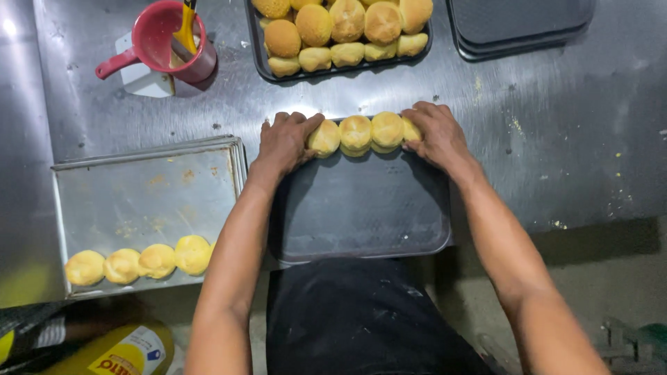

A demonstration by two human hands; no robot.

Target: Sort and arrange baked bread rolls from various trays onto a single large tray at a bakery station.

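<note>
I've got both sets of fingers curled on a row of buns (pixel 361 133), left hand (pixel 283 142) and right hand (pixel 439 136) pressing its ends, centre frame, top edge of the dark tray (pixel 361 215). Soft, light, probably crushable; hold ends gently. Metal pan (pixel 139 194) lower left holds four buns (pixel 139 260); the heaped tray (pixel 267 69) sits up top.

A bakery's work area: a scratched stainless-steel bench (pixel 556 139) carries a worn metal baking pan (pixel 139 201), dark plastic trays (pixel 361 208) and rows of golden buns (pixel 358 132) (more fill the far tray (pixel 258 52)).
</note>
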